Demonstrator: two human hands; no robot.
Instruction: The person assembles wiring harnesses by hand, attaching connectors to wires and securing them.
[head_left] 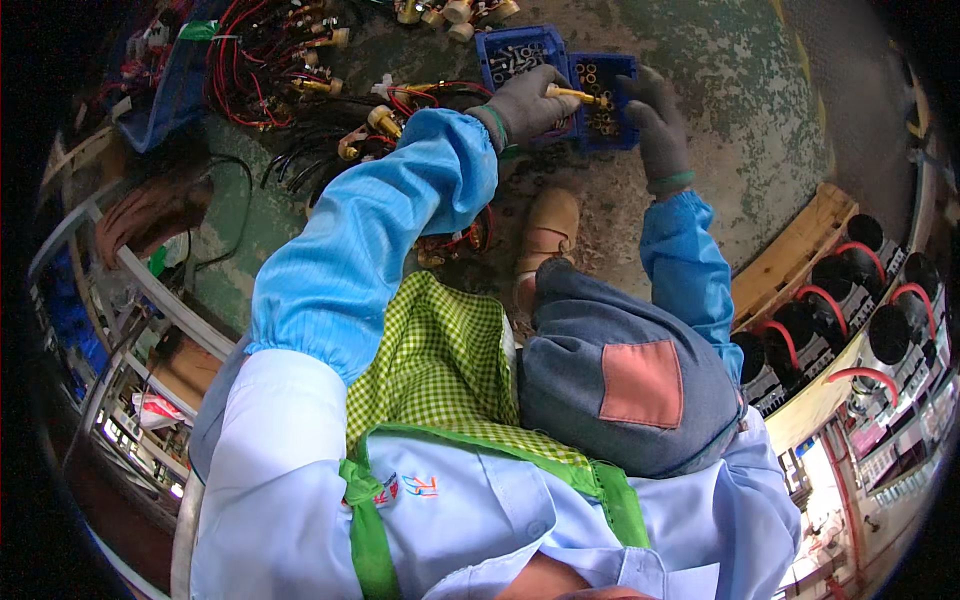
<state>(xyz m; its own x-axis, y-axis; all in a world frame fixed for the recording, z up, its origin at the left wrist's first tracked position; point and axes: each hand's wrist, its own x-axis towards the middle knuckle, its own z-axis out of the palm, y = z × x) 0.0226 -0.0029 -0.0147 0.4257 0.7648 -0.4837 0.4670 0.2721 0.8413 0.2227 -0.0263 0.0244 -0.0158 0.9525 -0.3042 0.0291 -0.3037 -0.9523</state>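
Note:
My left hand (522, 108), in a grey glove, is closed on a slim brass fitting (580, 95) with a pale end near the fingers. Its threaded-looking tip points right, over a blue bin of brass rings (588, 72). Just right of that tip is my right hand (660, 130), also gloved in grey, thumb and fingers apart with nothing visible between them. Partly behind my left hand sits another blue bin (483, 48) holding small silver metal parts (518, 60).
Left of the bins, brass parts with red and black wires (383, 120) lie on the worn green floor (740, 110). A larger blue bin (165, 120) stands farther left. At right are a wooden board (795, 255) and black round parts with red tubes (830, 280). A metal frame (150, 280) runs along the left.

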